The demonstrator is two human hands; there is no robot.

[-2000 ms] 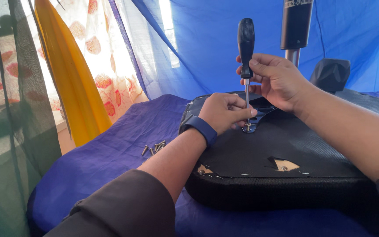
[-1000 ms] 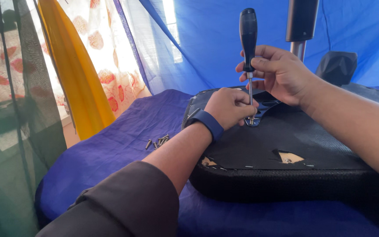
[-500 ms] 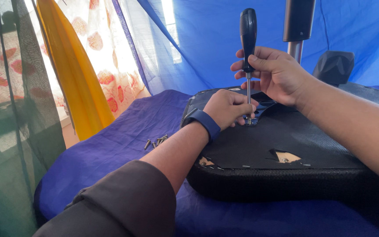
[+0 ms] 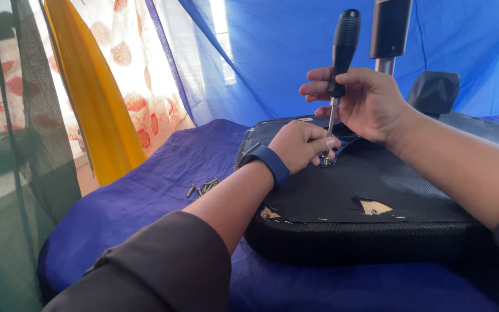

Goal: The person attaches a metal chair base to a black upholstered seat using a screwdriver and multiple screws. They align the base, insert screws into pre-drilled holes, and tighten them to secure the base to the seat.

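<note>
Head view: two hands (image 4: 330, 124) steady one screwdriver (image 4: 341, 55) on one seat (image 4: 376, 190).

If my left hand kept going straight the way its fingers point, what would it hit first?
Your left hand points right along the black seat base. The first thing it would meet is the screwdriver shaft, which its fingertips already appear to touch, though depth is unclear.
</note>
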